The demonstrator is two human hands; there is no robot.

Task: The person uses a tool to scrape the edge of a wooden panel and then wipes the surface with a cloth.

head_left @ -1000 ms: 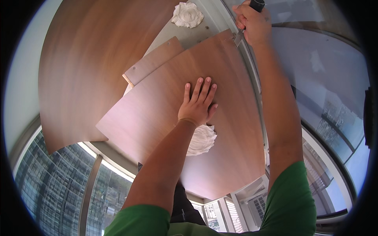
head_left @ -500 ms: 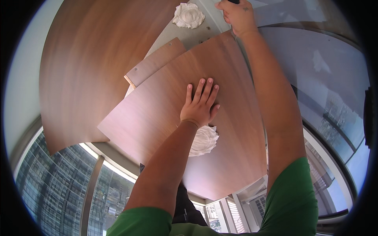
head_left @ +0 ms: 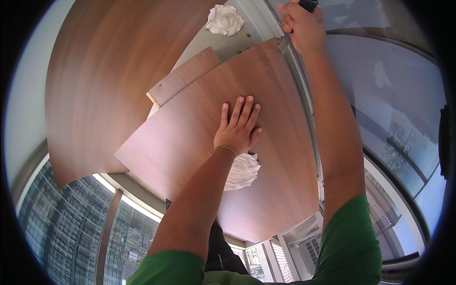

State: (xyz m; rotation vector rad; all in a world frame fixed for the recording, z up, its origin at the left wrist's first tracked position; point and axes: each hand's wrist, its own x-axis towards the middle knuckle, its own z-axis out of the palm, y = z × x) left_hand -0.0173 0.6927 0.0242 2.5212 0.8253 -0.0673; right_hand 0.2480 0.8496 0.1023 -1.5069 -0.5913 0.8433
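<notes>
My left hand (head_left: pixel 237 128) lies flat with fingers spread on a brown wood-grain panel (head_left: pixel 280 142). My right hand (head_left: pixel 304 28) is wrapped around a tool with a black handle (head_left: pixel 308 4) and a flat metal blade (head_left: pixel 284 43); whether it is a scraper or a chisel I cannot tell. The blade's tip is at the panel's far right corner, where the edge looks chipped. A white, round, crumpled piece (head_left: pixel 243 172) sits on the panel, partly behind my left forearm.
A larger wood-grain panel (head_left: pixel 104 85) stands at left, with a narrow wooden strip (head_left: pixel 183 76) between the two panels. Another white crumpled piece (head_left: pixel 225 20) is on the pale surface at the far side. Glass (head_left: pixel 394 104) runs along the right, windows (head_left: pixel 66 223) lower left.
My right hand has moved right and a little nearer, and the tool's blade now shows at the panel corner. My left hand remains flat on the panel.
</notes>
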